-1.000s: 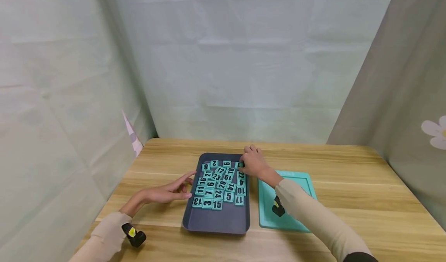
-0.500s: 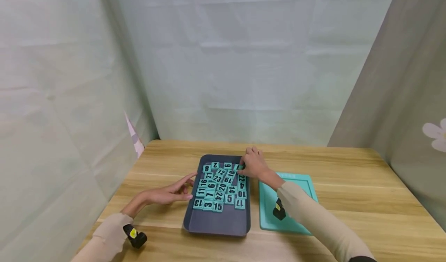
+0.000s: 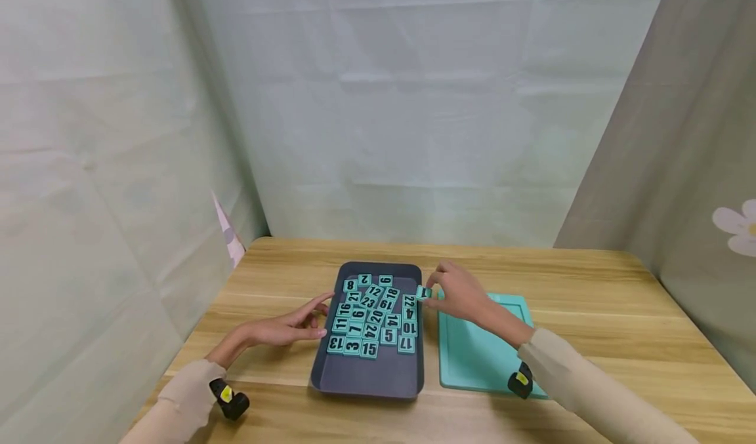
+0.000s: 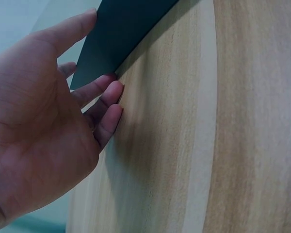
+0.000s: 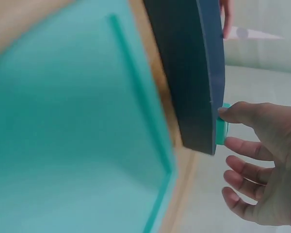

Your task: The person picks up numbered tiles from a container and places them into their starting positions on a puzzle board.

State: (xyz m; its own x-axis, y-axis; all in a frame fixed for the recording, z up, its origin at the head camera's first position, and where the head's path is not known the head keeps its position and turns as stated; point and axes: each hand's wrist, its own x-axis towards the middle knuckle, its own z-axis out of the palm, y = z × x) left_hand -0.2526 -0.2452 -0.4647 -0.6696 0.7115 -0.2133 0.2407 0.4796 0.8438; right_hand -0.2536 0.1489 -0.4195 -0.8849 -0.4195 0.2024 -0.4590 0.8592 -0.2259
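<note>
A dark grey tray (image 3: 366, 378) lies on the table, with several teal number tiles (image 3: 369, 349) spread over its far and middle parts. My right hand (image 3: 461, 293) pinches the tile marked 1 (image 3: 423, 292) between thumb and index finger, just above the tray's right rim. In the right wrist view that tile (image 5: 221, 131) shows edge-on beside the tray's wall. My left hand (image 3: 286, 326) is at the tray's left side, its thumb and fingertips touching the wall, fingers loosely bent. A flat teal frame (image 3: 472, 359) with a raised border lies right of the tray, partly under my right forearm.
The wooden table (image 3: 277, 418) reaches back to a pale cloth curtain (image 3: 401, 136), with more cloth on both sides. A narrow strip of tabletop separates the tray from the teal frame. Each wrist carries a small black camera.
My right hand has lifted the 1 tile from the tray's far right corner and moved right and nearer with it. The left hand stays at the tray's side.
</note>
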